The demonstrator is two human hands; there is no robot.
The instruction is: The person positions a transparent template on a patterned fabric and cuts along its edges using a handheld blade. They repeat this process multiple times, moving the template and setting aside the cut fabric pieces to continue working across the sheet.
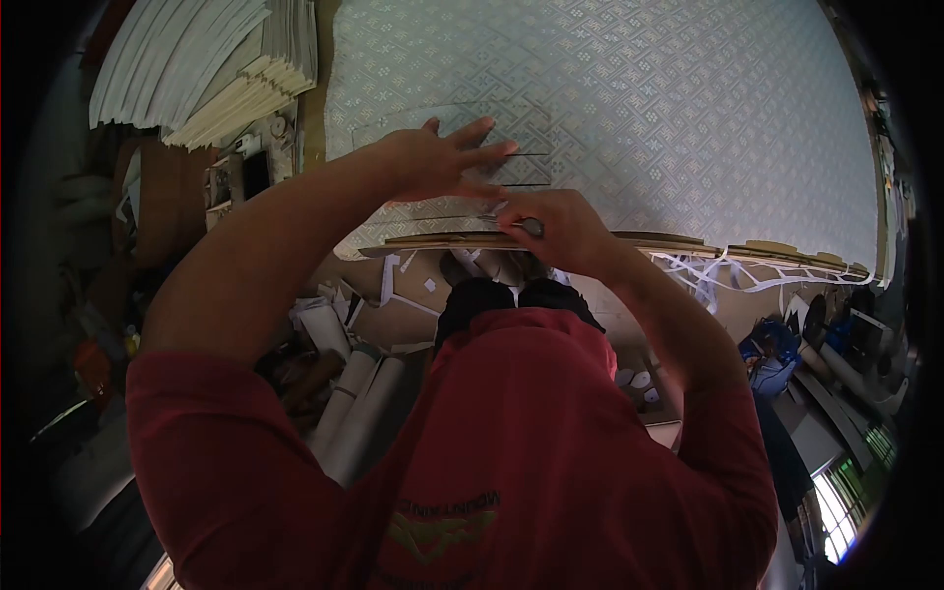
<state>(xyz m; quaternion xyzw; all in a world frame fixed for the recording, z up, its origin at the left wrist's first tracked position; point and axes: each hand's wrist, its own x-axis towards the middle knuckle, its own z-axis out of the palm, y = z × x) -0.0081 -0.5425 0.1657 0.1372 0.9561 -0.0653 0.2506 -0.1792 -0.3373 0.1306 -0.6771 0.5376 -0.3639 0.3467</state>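
Note:
Pale patterned fabric (669, 118) with a woven geometric design covers the work table in front of me. My left hand (442, 162) lies on it with the fingers spread. Thin dark straight lines (531, 184) show on the fabric beside those fingertips. Close to the little finger, my right hand (562, 224) is closed around what looks like a pair of scissors (532, 227), with a rounded handle loop sticking out of the fist. Its metal end is mostly hidden between the two hands, near the table's front edge.
Thin wooden strips (452, 240) run along the near table edge. White paper strips (708, 275) dangle there at the right. A tall stack of folded sheets (177, 59) stands at the back left. Rolls (359, 403) lean below the table, and paper scraps litter the floor.

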